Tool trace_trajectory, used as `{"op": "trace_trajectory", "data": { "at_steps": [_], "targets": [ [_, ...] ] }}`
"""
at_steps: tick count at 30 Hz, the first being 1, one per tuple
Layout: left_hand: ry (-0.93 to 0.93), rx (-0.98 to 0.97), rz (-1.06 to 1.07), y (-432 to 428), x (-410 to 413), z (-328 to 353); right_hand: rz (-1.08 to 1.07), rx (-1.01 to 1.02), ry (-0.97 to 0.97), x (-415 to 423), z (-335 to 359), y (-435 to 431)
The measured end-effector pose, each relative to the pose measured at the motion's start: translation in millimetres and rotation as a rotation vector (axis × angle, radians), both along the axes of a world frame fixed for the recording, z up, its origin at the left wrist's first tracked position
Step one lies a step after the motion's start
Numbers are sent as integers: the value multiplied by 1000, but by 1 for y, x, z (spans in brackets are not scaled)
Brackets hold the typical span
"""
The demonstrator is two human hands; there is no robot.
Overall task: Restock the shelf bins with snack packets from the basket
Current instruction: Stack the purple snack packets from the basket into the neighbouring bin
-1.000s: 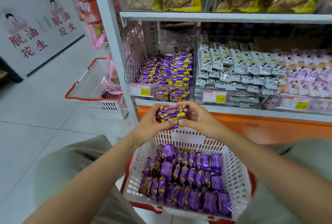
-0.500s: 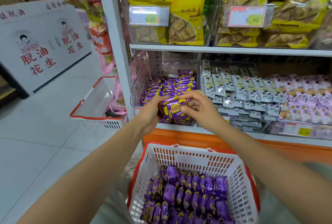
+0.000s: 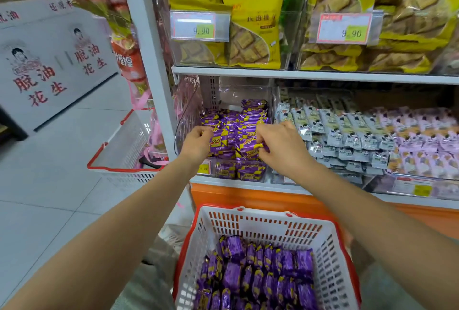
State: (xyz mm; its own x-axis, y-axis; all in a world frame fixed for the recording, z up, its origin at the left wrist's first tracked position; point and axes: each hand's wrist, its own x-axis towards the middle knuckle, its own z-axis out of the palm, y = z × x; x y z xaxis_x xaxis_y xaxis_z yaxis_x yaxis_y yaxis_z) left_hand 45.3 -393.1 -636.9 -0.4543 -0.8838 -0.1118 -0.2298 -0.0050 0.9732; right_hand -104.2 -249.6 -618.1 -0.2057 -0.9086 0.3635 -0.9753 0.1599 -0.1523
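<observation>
A clear shelf bin on the lower shelf holds purple and yellow snack packets. My left hand and my right hand reach into the bin's front. Between them they grip a bundle of the same purple packets, the left hand at its left end, the right hand pinching its right end. Below, a white basket with a red rim holds several more purple packets.
A second white and red basket stands on the tiled floor to the left of the white shelf post. Grey and lilac packets fill the neighbouring bins. Yellow biscuit bags sit on the shelf above.
Both hands lifted the bundle of purple packets from above the basket up and forward into the front of the shelf bin. The view tilted upward with them.
</observation>
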Motion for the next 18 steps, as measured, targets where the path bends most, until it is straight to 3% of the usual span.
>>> {"op": "trace_trajectory", "data": {
  "at_steps": [6,13,18],
  "targets": [
    [-49,-104,1,-6,0,-5,-9,84,192,0,-9,-6],
    [-85,-119,-32,-11,0,-9,18,85,148,-4,-13,-18],
    [-104,-164,-65,-12,0,-8,31,152,284,0,-18,-25]
  ]
}}
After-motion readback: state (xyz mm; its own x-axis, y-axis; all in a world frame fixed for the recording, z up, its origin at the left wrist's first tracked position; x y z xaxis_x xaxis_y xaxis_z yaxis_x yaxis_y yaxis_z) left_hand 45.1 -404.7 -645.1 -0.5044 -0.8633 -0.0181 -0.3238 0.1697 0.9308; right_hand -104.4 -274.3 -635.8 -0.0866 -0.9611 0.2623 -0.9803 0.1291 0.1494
